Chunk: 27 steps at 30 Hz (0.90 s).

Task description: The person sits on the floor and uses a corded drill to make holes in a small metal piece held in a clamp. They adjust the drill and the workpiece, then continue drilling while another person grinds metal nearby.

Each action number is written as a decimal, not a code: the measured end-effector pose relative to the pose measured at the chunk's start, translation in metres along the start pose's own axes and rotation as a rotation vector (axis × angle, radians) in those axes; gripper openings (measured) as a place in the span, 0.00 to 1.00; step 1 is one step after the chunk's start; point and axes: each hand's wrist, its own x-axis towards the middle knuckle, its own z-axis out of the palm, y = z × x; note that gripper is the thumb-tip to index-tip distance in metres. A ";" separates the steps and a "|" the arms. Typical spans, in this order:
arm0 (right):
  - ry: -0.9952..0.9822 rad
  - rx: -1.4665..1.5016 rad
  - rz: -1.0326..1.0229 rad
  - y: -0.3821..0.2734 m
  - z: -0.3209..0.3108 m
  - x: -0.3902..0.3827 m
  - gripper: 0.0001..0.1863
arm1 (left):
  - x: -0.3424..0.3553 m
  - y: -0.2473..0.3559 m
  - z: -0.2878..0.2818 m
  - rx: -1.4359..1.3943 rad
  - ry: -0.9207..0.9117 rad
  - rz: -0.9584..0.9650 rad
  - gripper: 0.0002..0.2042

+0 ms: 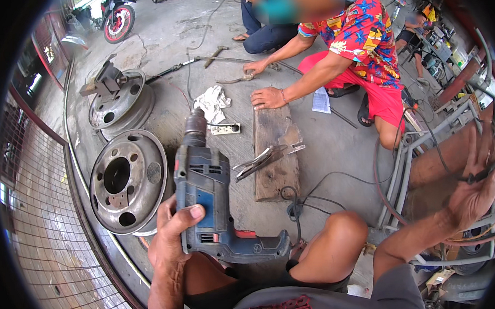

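My left hand is wrapped round the body of a blue and dark grey power drill. The drill's chuck points away from me, and its handle extends to the right above my lap. Out at the right, my raised right hand has its fingers stretched upward, with a black cord across it that it appears to hold. Ahead lies a thick wooden block with metal pieces on top. A co-worker's hand rests on the block's far end; their other hand touches a metal rod on the floor.
Two steel wheel rims stand at the left, the farther one bearing a vise. A white rag and a power strip lie beyond the drill. A hammer lies farther off. Metal frames and looped cables occupy the right.
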 end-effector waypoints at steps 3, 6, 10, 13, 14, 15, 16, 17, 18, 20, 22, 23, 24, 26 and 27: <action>-0.109 0.152 0.054 0.003 0.005 0.013 0.27 | -0.009 -0.010 -0.015 -0.061 0.112 0.047 0.37; -0.131 0.122 0.108 0.008 0.022 0.014 0.26 | -0.015 -0.023 -0.040 -0.075 0.074 0.036 0.42; -0.302 -0.031 0.163 0.016 0.025 0.013 0.27 | -0.018 -0.027 -0.049 -0.054 0.169 -0.011 0.39; -0.405 -0.228 0.213 0.028 0.033 0.010 0.27 | -0.015 -0.023 -0.051 -0.044 0.098 0.003 0.38; -0.409 -0.209 0.272 0.032 0.034 0.005 0.21 | -0.014 -0.023 -0.052 -0.049 0.074 0.012 0.38; -0.411 -0.188 0.328 0.037 0.037 0.001 0.16 | -0.012 -0.024 -0.053 -0.069 0.082 0.010 0.37; -0.412 -0.169 0.380 0.042 0.039 -0.004 0.11 | -0.010 -0.027 -0.053 -0.090 0.088 0.011 0.37; -0.392 -0.096 0.456 0.046 0.038 -0.008 0.09 | -0.008 -0.030 -0.053 -0.110 0.089 0.009 0.37; -0.359 -0.015 0.538 0.054 0.035 -0.014 0.07 | -0.008 -0.029 -0.052 -0.124 0.084 -0.014 0.36; -0.372 0.087 0.660 0.073 0.017 -0.023 0.04 | -0.008 -0.029 -0.051 -0.126 0.117 -0.034 0.35; -0.365 0.084 0.743 0.084 0.016 -0.028 0.05 | -0.006 -0.035 -0.053 -0.131 0.145 -0.054 0.34; -0.358 0.010 0.757 0.090 0.010 -0.028 0.07 | 0.000 -0.047 -0.056 -0.159 0.206 0.011 0.33; -0.348 -0.052 0.780 0.101 0.006 -0.031 0.09 | -0.001 -0.043 -0.051 -0.167 0.176 0.016 0.32; -0.446 -0.153 0.707 0.113 0.005 -0.032 0.10 | -0.001 -0.039 -0.032 -0.219 0.152 0.055 0.25; -0.431 -0.183 0.720 0.114 0.002 -0.030 0.10 | -0.002 -0.043 -0.021 -0.256 0.167 0.091 0.19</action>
